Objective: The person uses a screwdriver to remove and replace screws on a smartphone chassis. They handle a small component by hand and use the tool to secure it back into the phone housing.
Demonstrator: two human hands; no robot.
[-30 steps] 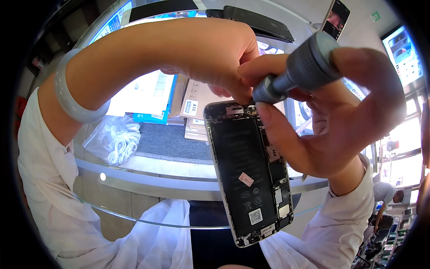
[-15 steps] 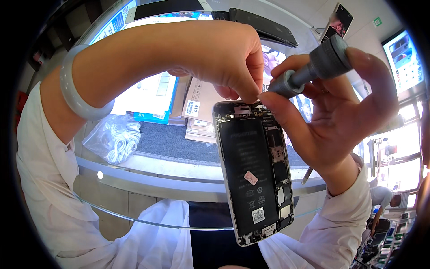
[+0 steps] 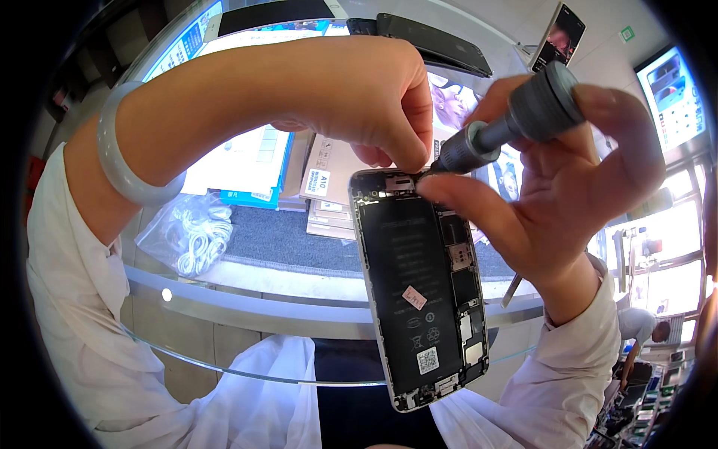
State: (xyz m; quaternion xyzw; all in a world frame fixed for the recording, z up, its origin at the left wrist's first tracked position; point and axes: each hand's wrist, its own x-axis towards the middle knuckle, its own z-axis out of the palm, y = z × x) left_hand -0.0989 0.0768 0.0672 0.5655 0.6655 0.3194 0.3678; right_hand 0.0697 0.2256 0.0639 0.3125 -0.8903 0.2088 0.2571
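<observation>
An opened smartphone (image 3: 407,262) hangs tilted in front of me, its black battery, circuit board and metal parts bare. A small pink sticker (image 3: 413,298) is on the battery. With thumb and fingers closed, my left hand (image 3: 381,112) pinches the phone's top edge; the fingertips behind it are partly hidden. In my right hand (image 3: 546,194) is a grey screwdriver (image 3: 516,120), slanting down left toward the phone's top right corner. The right thumb lies over that corner, near the screwdriver's lower end. The tip itself cannot be made out.
Beyond my hands is a glass counter (image 3: 314,303) with flat boxes (image 3: 329,191), a bag of white cables (image 3: 191,236), a white phone (image 3: 277,13) and a dark phone (image 3: 441,45). A phone on a stand (image 3: 559,37) shows a picture. A person (image 3: 642,329) bends over at far right.
The phone and my left hand have shifted slightly left. My right thumb has slid left across the phone's top corner, and the screwdriver has moved a little down and left.
</observation>
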